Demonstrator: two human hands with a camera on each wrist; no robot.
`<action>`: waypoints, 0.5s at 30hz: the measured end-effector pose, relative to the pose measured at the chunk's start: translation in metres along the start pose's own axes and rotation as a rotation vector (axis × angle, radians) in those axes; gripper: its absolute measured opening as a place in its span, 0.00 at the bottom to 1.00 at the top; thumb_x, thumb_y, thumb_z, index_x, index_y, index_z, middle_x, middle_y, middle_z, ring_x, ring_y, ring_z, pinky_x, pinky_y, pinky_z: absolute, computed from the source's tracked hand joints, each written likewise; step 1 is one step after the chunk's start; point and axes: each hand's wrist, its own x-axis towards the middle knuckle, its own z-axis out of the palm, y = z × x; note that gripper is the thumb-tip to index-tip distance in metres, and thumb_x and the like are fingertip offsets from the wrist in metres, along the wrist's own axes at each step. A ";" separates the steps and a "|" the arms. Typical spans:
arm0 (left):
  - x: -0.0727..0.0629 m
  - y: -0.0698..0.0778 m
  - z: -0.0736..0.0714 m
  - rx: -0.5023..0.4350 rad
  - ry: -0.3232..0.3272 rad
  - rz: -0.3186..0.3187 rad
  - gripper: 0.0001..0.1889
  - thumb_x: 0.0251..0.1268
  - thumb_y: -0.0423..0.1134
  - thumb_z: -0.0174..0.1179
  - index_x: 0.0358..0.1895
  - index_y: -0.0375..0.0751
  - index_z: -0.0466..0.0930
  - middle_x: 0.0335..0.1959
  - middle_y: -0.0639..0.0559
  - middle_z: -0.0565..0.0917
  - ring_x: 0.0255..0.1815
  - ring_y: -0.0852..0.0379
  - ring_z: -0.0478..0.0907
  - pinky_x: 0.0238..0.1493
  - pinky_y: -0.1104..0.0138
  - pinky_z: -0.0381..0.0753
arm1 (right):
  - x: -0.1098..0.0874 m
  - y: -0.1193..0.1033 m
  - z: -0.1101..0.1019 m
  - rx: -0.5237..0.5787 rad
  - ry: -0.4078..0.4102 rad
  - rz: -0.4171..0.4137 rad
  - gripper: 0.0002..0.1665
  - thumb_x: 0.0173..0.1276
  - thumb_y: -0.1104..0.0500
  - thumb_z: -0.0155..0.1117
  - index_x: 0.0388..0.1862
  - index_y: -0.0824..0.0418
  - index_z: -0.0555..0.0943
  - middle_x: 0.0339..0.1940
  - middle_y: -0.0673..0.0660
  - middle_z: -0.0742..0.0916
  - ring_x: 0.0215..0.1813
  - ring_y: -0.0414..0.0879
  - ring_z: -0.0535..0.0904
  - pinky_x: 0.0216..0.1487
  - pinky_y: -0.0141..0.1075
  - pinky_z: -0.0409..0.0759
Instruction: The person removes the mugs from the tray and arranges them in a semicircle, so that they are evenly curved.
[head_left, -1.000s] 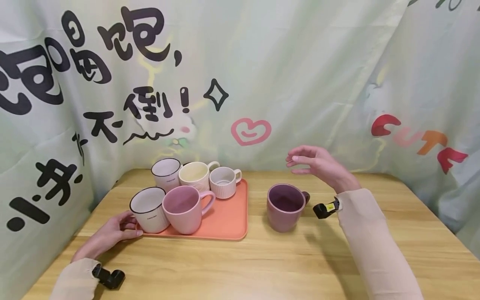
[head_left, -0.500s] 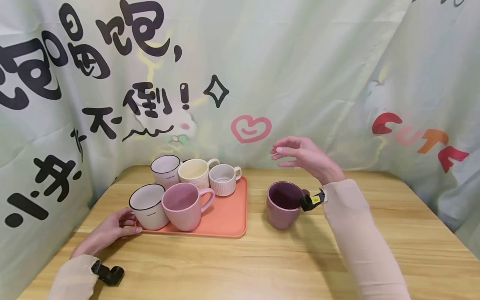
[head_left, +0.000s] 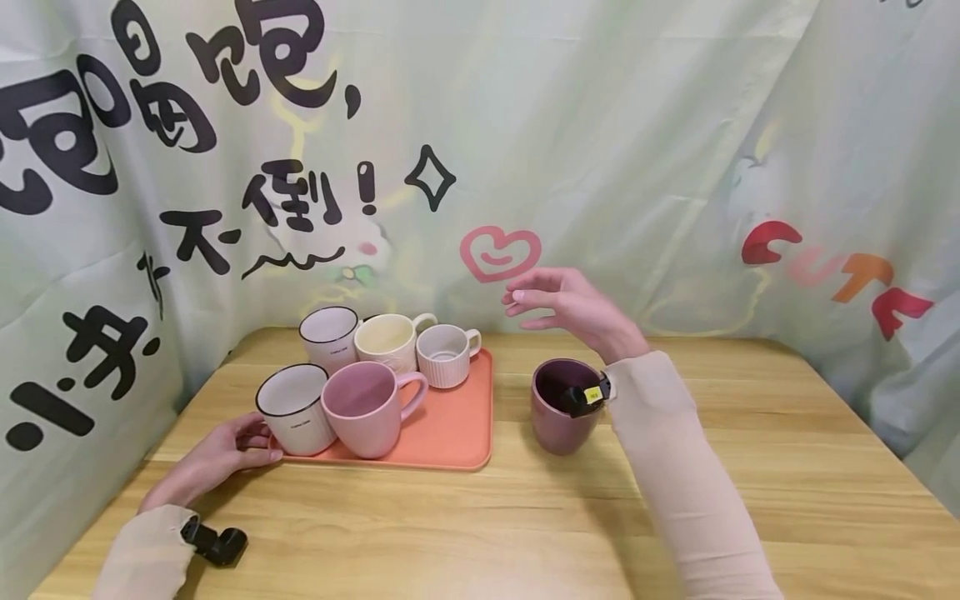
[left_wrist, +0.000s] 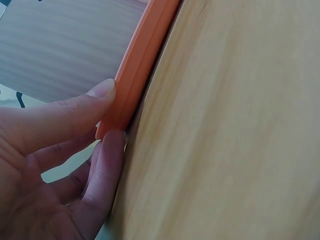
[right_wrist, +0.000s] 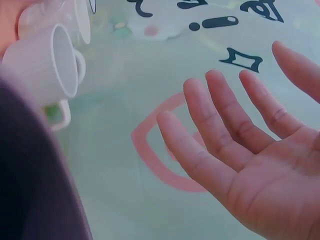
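Observation:
My left hand (head_left: pixel 217 460) pinches the near left corner of the orange tray (head_left: pixel 461 433). In the left wrist view the thumb (left_wrist: pixel 97 97) lies on the tray's rim, with a fingertip below it. On the tray stand a white black-rimmed mug (head_left: pixel 303 429), a pink mug (head_left: pixel 367 427), another black-rimmed mug (head_left: pixel 335 354), a cream mug (head_left: pixel 390 352) and a small ribbed cup (head_left: pixel 445 371). My right hand (head_left: pixel 573 307) hovers with loosely spread fingers, holding nothing, above and behind a purple mug (head_left: pixel 557 433). That mug stands right of the tray; my wrist camera partly covers its mouth.
The wooden table (head_left: pixel 420 542) carries everything. A printed curtain (head_left: pixel 637 125) hangs behind and on both sides, close to the table's back edge. Bare tabletop lies in front of the tray and to the right of the purple mug.
My right hand has moved left, from behind the purple mug's right side toward the tray. The left hand keeps its hold on the tray corner, and the mugs have not moved.

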 end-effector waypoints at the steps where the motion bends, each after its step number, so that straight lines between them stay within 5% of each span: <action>1: 0.000 0.000 0.000 0.002 -0.001 -0.007 0.36 0.64 0.35 0.71 0.67 0.16 0.62 0.53 0.33 0.79 0.51 0.42 0.78 0.44 0.71 0.78 | 0.001 0.000 0.003 0.009 -0.001 -0.003 0.17 0.76 0.63 0.60 0.59 0.70 0.77 0.54 0.65 0.83 0.57 0.60 0.80 0.59 0.50 0.79; 10: -0.003 0.001 -0.001 -0.007 -0.008 -0.016 0.39 0.63 0.38 0.72 0.68 0.17 0.63 0.53 0.32 0.79 0.52 0.41 0.78 0.45 0.72 0.78 | 0.009 0.001 0.025 0.082 -0.030 -0.038 0.15 0.75 0.66 0.60 0.58 0.70 0.78 0.51 0.64 0.84 0.53 0.56 0.82 0.56 0.48 0.81; 15: -0.002 0.002 -0.001 0.005 -0.005 -0.007 0.38 0.63 0.37 0.72 0.68 0.17 0.63 0.53 0.33 0.79 0.52 0.42 0.78 0.44 0.72 0.78 | 0.011 0.002 0.038 0.129 -0.038 -0.055 0.13 0.74 0.67 0.59 0.55 0.70 0.79 0.49 0.63 0.85 0.55 0.62 0.81 0.59 0.52 0.79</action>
